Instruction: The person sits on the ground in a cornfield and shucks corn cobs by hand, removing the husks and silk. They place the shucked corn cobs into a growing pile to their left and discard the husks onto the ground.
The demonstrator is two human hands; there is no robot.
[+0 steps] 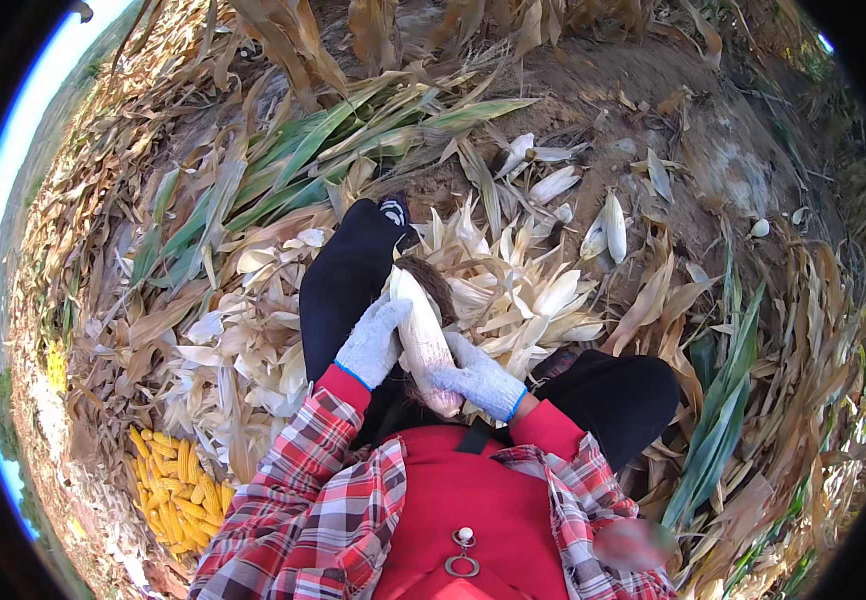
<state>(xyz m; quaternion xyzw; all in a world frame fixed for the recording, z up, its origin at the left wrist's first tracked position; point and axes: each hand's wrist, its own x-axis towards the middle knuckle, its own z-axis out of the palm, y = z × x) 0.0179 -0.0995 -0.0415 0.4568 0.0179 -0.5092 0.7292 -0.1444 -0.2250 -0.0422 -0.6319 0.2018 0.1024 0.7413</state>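
An ear of corn [424, 341] in pale husk lies tilted between my two gloved hands, in front of my body. Brown silk [433, 283] hangs at its far end. My left hand [374, 341], in a white knit glove with a blue cuff edge, grips the ear's left side near the far end. My right hand [482, 379], gloved the same way, holds its right side near the purplish base. Some fingers of both hands are hidden by the ear. Loose dry husks [512, 289] lie heaped just beyond it, between my bent legs.
Bare yellow corn ears [178, 491] are piled at the lower left. More husks [245, 360] cover the ground beside my left leg. Husked-over ears [607, 229] lie on the soil ahead. Green and dry stalks [305, 161] stretch across the far left; green leaves [718, 420] lie right.
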